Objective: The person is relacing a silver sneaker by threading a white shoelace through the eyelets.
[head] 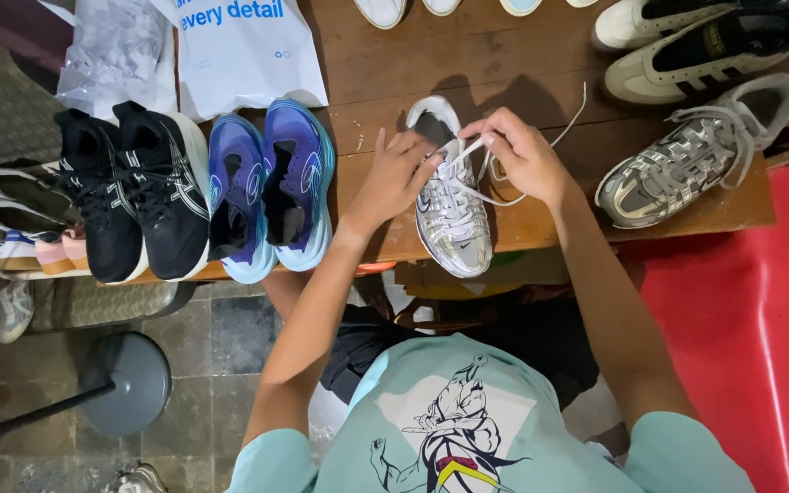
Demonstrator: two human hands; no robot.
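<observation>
On the wooden table [504,55], a silver sneaker [454,219] sits centre. The left hand [394,178] steadies it; the right hand [522,155] pinches its white lace [504,201]. 2 blue running shoes [271,187] lie at 9 o'clock.

- The low metallic silver sneaker [453,212] at centre frame had white laces [481,178].
- The mesh running shoes [271,190] at centre left were blue and purple with pale blue soles.
- The black trainers [130,187] at left bore white stripes.
- The wooden table [385,64] was brown.
</observation>
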